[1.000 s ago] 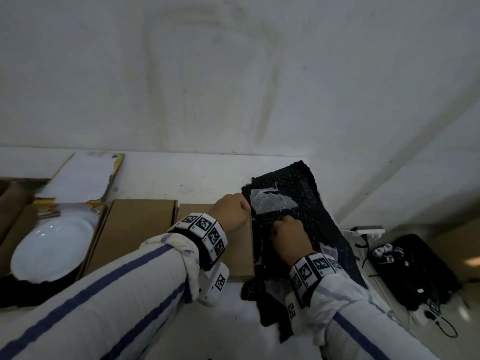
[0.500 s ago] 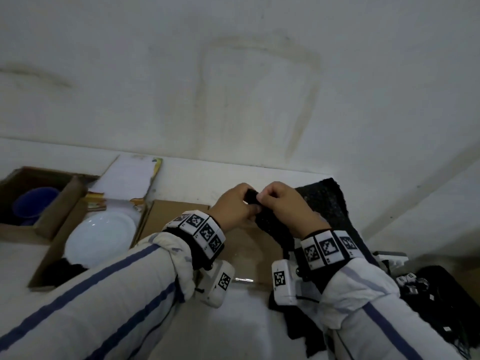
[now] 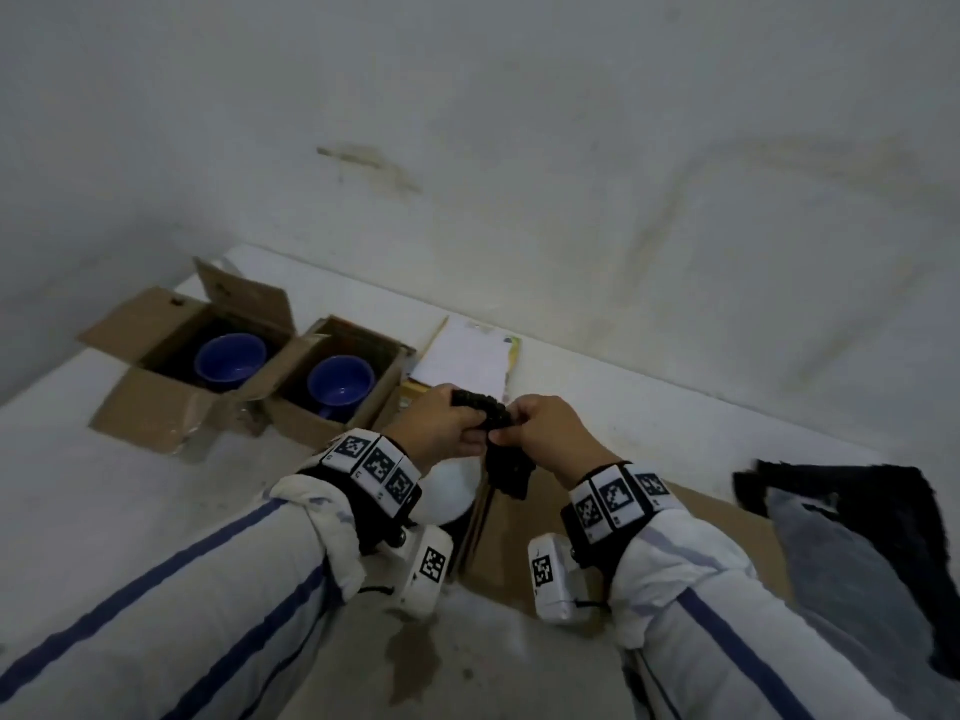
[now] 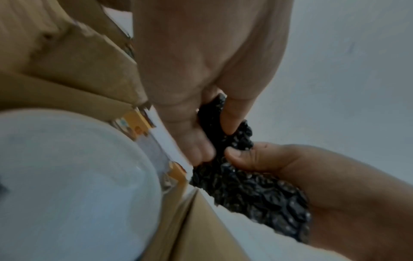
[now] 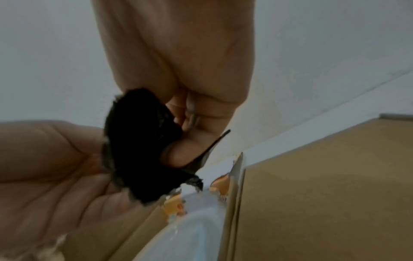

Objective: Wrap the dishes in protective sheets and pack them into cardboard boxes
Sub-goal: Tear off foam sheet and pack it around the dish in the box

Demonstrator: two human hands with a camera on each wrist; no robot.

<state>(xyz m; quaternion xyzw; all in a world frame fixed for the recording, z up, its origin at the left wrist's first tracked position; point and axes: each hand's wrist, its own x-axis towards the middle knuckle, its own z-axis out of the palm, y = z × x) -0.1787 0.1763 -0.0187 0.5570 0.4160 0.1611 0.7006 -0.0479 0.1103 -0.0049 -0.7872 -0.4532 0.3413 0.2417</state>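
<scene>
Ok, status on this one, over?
Left hand and right hand both pinch black bubble-wrap sheet. White round plate below, unwrapped. Nothing blocking.

Both arms are covered in loose white sleeves (image 3: 171,605) with dark blue stripes running lengthwise, the cuffs bunched up in soft folds just short of the wrists. Around each wrist sits a black strap carrying a band of white tiles (image 3: 375,462) printed with black square code patterns, three tiles showing on the left wrist and three on the right (image 3: 618,497). Beneath each strap hangs a small white boxy camera unit (image 3: 423,571) with one more code square on its face; a thin dark cord trails from the unit under the right wrist (image 3: 553,576), and both hands are bare.
</scene>
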